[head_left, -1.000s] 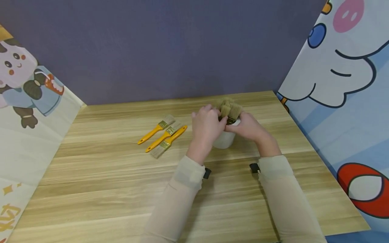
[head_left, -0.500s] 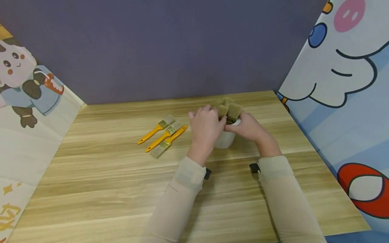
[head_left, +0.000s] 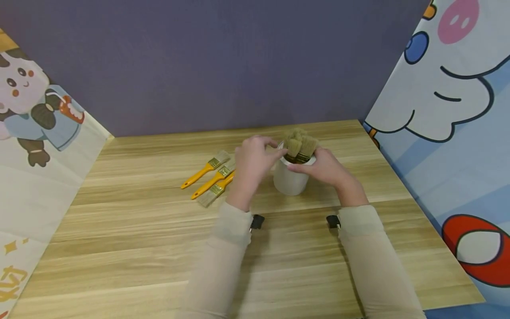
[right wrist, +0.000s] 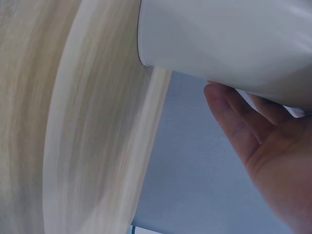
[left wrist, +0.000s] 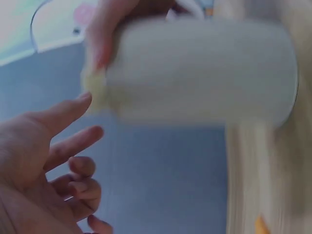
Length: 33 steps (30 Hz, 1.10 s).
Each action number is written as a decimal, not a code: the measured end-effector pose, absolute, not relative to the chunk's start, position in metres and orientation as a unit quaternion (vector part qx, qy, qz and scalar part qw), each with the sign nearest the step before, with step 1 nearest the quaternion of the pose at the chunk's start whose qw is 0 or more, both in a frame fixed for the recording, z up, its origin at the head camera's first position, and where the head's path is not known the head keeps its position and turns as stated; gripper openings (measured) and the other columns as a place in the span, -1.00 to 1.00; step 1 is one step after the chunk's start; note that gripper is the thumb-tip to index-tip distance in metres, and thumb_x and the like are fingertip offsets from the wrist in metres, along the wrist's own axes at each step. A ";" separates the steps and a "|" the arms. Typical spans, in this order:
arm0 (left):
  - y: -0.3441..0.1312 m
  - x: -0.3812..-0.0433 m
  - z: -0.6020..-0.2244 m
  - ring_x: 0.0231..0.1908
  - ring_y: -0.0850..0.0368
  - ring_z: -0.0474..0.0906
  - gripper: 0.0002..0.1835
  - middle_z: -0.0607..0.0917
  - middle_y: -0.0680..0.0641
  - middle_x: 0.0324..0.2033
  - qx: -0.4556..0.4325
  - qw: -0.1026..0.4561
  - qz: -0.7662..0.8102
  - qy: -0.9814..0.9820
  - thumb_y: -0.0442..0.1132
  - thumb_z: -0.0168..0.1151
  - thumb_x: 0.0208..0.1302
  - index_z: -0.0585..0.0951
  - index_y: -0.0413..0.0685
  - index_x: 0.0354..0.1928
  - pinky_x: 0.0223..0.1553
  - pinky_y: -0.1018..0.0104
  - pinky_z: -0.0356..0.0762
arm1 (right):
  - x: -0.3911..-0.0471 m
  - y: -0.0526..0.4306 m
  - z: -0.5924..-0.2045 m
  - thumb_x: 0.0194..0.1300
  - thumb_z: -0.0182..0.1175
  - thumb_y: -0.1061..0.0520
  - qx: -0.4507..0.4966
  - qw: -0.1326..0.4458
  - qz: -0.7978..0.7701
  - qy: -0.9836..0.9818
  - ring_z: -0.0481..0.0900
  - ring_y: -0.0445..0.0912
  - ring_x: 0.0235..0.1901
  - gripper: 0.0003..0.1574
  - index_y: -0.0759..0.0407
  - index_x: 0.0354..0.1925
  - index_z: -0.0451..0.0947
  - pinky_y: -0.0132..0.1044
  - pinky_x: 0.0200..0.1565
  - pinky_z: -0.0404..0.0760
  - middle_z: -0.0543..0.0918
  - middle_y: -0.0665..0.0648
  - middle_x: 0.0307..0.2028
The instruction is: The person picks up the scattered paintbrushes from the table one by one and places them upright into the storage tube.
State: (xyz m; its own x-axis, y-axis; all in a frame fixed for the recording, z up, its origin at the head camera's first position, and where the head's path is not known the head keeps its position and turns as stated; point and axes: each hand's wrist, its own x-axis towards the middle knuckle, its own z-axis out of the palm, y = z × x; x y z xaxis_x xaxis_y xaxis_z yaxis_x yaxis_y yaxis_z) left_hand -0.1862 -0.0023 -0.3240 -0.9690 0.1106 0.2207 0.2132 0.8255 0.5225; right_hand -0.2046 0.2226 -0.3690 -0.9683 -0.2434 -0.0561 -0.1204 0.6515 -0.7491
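In the head view a white cylindrical container [head_left: 290, 180] stands upright on the table. Several paintbrushes [head_left: 298, 144] stick out of it, tan bristles up, their handles hidden inside. My right hand [head_left: 330, 167] holds the container by its rim, thumb over the near edge; in the right wrist view its fingers [right wrist: 231, 114] lie along the white wall. My left hand [head_left: 254, 157] is just left of the rim. The left wrist view shows that hand's thumb and loosely bent fingers [left wrist: 80, 144] holding nothing, close to the bristles [left wrist: 97, 92].
Left of the container lie three yellow-handled paintbrushes [head_left: 197, 176], two with bristles away from me and one with bristles towards me. A dark panel [head_left: 239, 66] rises at the table's back edge. Cartoon-printed sheets [head_left: 458, 102] flank both sides.
My left hand has drawn back to the left from the bristles, uncovering more of the container. It now partly covers the paintbrushes on the table. My right hand stays at the rim.
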 end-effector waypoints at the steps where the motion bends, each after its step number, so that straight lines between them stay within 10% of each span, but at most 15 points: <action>1: -0.012 -0.189 -0.323 0.12 -0.01 0.72 -0.56 0.81 0.02 0.13 -0.078 0.079 -0.292 -0.950 0.27 0.40 0.36 0.82 0.17 0.06 0.18 -0.18 0.57 | -0.205 0.222 -0.369 0.25 0.48 -0.40 -0.100 0.075 -0.403 0.906 0.49 0.25 0.43 0.16 0.11 0.56 0.31 0.26 0.41 0.47 0.49 0.33 0.46; 16: -0.138 -0.177 -0.367 0.33 -0.30 0.53 -0.47 0.59 -0.23 0.34 -0.010 -0.063 -0.177 -0.982 0.05 0.51 0.31 0.69 0.01 0.24 0.36 -0.60 0.21 | -0.204 0.223 -0.369 0.24 0.50 -0.37 -0.086 0.085 -0.411 0.903 0.41 0.28 0.48 0.28 0.21 0.62 0.19 0.28 0.45 0.41 0.42 0.39 0.50; 25: -0.150 -0.163 -0.391 -0.09 -0.14 0.56 -0.68 0.65 -0.15 -0.10 -0.008 -0.110 -0.124 -0.986 0.03 0.56 0.14 0.69 0.01 -0.24 0.07 -0.29 0.48 | -0.206 0.223 -0.369 0.23 0.50 -0.38 -0.084 0.088 -0.414 0.902 0.38 0.28 0.50 0.30 0.20 0.63 0.16 0.29 0.46 0.39 0.39 0.39 0.52; 33: -0.151 -0.161 -0.396 0.04 -0.20 0.58 -0.66 0.67 -0.24 0.04 0.007 -0.110 -0.132 -0.985 0.06 0.54 0.17 0.64 0.00 -0.37 0.25 -0.48 0.33 | -0.205 0.223 -0.368 0.23 0.51 -0.35 -0.080 0.090 -0.424 0.898 0.36 0.28 0.52 0.26 0.15 0.62 0.19 0.30 0.47 0.37 0.38 0.36 0.53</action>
State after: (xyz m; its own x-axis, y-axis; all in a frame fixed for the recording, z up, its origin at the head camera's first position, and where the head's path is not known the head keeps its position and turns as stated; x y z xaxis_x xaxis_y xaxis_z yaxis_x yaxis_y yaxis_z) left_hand -0.1614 -0.1513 -0.3956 -0.9758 0.0145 -0.2183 -0.0436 0.9648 0.2592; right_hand -0.2051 0.2228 -0.3685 -0.9708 -0.2206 -0.0941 -0.0673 0.6274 -0.7758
